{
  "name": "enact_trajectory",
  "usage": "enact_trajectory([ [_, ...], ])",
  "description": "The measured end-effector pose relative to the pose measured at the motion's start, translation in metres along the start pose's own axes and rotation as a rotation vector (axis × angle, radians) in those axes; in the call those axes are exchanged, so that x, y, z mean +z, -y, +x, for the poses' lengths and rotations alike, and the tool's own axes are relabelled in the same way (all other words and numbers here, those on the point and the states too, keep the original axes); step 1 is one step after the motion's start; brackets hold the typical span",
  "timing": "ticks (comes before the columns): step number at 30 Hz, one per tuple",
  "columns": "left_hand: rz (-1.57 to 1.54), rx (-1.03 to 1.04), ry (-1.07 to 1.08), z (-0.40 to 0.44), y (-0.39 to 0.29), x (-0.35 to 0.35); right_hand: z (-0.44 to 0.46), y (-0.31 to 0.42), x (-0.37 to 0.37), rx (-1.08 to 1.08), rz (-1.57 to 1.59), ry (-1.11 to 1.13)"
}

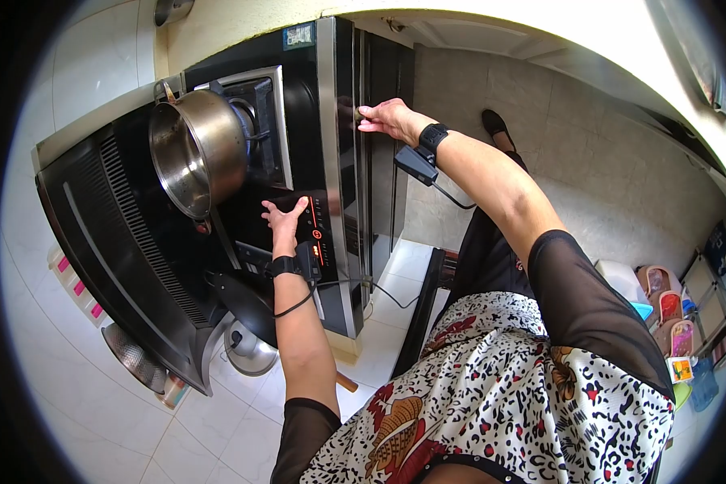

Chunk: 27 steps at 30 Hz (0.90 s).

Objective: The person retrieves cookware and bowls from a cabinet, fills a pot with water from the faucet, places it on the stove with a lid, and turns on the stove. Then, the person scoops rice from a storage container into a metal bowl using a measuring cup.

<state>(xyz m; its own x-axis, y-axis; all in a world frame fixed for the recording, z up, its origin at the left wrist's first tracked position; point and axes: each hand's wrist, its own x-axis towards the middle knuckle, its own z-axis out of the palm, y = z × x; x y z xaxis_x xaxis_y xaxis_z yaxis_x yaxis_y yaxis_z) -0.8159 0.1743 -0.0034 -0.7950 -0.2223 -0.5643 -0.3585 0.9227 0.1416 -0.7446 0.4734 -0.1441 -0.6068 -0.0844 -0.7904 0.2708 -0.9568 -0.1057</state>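
Observation:
My left hand [284, 222] is over the black glass top of the stove, fingers spread. Its thumb rests at the lit red and orange touch panel [316, 234]. At the stove's front face, my right hand [385, 121] pinches a small control knob [358, 116], mostly covered by the fingers. A deep steel pot [226, 145] with two side handles sits on the burner [264, 121], beyond my left hand. Inside the pot I see only shiny metal. Each wrist wears a black strap with a small cabled device.
A black range hood [121, 242] rises close behind the pot. Near my left forearm are a black wok [246, 306] and a steel lid [252, 347]. A perforated steel strainer [133, 359] hangs on the tiled wall. Slippers [676, 337] and containers stand at right.

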Motion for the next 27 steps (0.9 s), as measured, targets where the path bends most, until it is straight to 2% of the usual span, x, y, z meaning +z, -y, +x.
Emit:
enact_trajectory([
  [27, 0.036, 0.002, -0.010, 0.0009, 0.0005, -0.0006, 0.0022, -0.0030, -0.0015, -0.044, -0.057, 0.030],
])
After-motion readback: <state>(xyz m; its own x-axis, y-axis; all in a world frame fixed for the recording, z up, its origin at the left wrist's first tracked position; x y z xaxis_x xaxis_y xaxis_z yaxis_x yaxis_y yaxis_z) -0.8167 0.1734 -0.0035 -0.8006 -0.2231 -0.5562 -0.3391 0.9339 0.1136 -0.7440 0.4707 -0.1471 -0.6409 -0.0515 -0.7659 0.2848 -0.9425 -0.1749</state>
